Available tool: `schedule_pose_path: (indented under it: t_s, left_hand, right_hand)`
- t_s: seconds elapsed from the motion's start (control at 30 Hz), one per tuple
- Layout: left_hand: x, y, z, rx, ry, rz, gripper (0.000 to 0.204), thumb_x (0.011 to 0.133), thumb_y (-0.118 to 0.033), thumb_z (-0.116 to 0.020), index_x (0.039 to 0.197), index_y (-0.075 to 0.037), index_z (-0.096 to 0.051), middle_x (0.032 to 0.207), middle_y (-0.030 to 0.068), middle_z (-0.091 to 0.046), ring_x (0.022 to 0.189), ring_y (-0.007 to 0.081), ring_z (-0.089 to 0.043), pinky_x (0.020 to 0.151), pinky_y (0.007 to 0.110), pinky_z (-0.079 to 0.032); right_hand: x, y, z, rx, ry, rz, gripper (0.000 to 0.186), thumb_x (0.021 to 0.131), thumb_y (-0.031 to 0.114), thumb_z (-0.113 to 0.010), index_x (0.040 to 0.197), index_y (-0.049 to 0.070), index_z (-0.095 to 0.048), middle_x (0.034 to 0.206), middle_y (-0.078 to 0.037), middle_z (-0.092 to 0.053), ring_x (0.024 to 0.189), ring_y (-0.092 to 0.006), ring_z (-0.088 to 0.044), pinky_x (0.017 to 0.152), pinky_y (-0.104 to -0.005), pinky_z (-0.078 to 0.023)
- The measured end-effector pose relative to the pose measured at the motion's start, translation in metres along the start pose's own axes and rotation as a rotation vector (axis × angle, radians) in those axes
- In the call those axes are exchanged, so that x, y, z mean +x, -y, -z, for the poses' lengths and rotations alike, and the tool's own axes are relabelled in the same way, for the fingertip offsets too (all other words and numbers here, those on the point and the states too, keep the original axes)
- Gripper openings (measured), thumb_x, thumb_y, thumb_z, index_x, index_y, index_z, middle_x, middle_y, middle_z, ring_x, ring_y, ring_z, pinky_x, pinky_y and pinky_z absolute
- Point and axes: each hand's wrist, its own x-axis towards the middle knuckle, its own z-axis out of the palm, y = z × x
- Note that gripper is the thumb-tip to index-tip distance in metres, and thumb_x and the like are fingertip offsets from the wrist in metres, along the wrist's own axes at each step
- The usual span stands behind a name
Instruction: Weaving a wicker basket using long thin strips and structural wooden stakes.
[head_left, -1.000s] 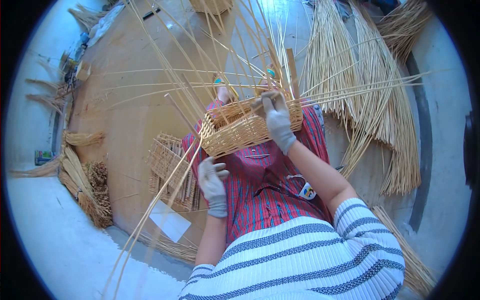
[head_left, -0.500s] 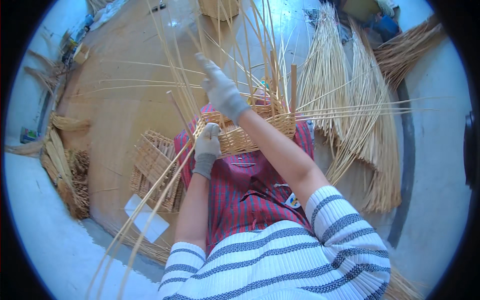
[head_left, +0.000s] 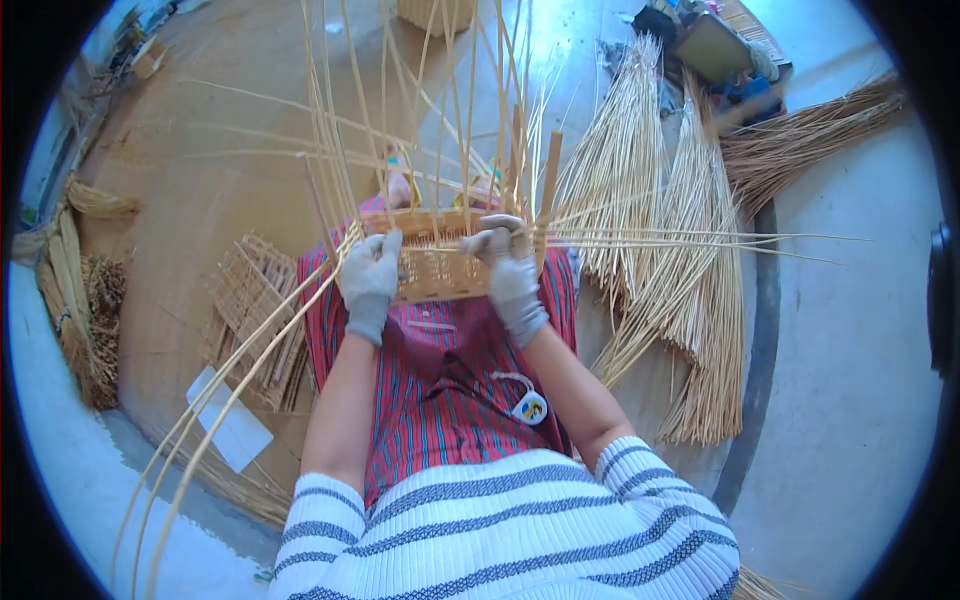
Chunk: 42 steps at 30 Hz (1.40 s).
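Note:
A half-woven wicker basket point(head_left: 440, 275) rests on my lap, with long upright rods standing from its rim and loose ends sticking out to both sides. My gloved left hand point(head_left: 370, 278) is closed round the basket's left corner, where several long rods run down past my left forearm. At the right part of the rim, my gloved right hand point(head_left: 512, 278) has its fingers curled round a thin wicker rod point(head_left: 432, 249) stretched across the front. Wooden sticks point(head_left: 550, 172) stand at the basket's corners. The exact grip of the right fingertips is slightly blurred.
Large bundles of pale rods point(head_left: 620, 160) lie on the floor to the right, with a browner bundle point(head_left: 810, 135) beyond. Woven panels point(head_left: 265, 310) and a white sheet point(head_left: 230, 418) lie at the left. Another basket point(head_left: 437, 14) stands at the far edge.
My right hand has come down from above the upright rods, where its fingers were stretched out, to the basket's right side and closed. My left hand stays at the left corner.

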Motion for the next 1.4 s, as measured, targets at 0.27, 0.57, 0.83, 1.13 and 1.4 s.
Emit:
schedule_pose_path:
  t_s: [0.27, 0.57, 0.83, 1.13, 1.4]
  left_hand:
    - [0.001, -0.016, -0.037, 0.117, 0.344, -0.411, 0.033, 0.098, -0.034, -0.057, 0.117, -0.008, -0.058, 0.099, 0.0187, -0.068, 0.092, 0.0358, -0.067, 0.080, 0.046, -0.050]
    - [0.006, -0.014, -0.038, 0.103, 0.387, -0.145, 0.028, 0.097, -0.034, -0.058, 0.099, -0.006, -0.062, 0.081, 0.0131, -0.065, 0.078, 0.0263, -0.065, 0.073, 0.040, -0.050]
    - [-0.032, -0.091, -0.046, -0.377, 0.052, -0.351, 0.035, 0.095, -0.002, -0.056, 0.129, -0.008, -0.049, 0.099, 0.0087, -0.065, 0.070, 0.0175, -0.065, 0.055, 0.027, -0.053]
    - [-0.034, -0.082, -0.115, 0.089, 0.207, -0.239, 0.024, 0.097, -0.034, -0.060, 0.096, -0.010, -0.063, 0.079, 0.0136, -0.067, 0.076, 0.0315, -0.067, 0.066, 0.043, -0.049]
    - [-0.068, -0.105, -0.100, 0.193, 0.017, -0.939, 0.073, 0.085, -0.026, -0.070, 0.148, -0.006, -0.039, 0.131, 0.0132, -0.058, 0.122, 0.0292, -0.055, 0.109, 0.045, -0.036]
  right_hand:
    - [0.018, 0.020, 0.022, -0.458, -0.113, 0.005, 0.026, 0.093, 0.006, -0.062, 0.118, 0.008, -0.059, 0.113, -0.010, -0.066, 0.098, -0.0160, -0.066, 0.078, -0.0293, -0.053]
    - [0.034, 0.027, 0.029, -0.128, -0.103, 0.205, 0.031, 0.100, 0.008, -0.052, 0.131, 0.007, -0.051, 0.105, -0.008, -0.067, 0.088, -0.0148, -0.067, 0.078, -0.0280, -0.056]
    - [0.008, 0.064, 0.091, -0.395, -0.279, 0.003, 0.010, 0.102, 0.012, -0.054, 0.110, 0.008, -0.057, 0.092, -0.009, -0.071, 0.061, -0.0090, -0.058, 0.053, -0.0209, -0.046]
    - [0.120, 0.085, 0.028, -1.034, 0.047, 0.509, 0.039, 0.092, 0.001, -0.061, 0.130, 0.009, -0.055, 0.102, -0.008, -0.069, 0.092, -0.0182, -0.067, 0.084, -0.0361, -0.056]
    - [0.063, 0.081, 0.142, -0.489, -0.441, -0.011, 0.025, 0.104, 0.017, -0.047, 0.126, 0.012, -0.055, 0.064, 0.003, -0.044, 0.055, -0.0069, -0.047, 0.062, -0.0326, -0.055]
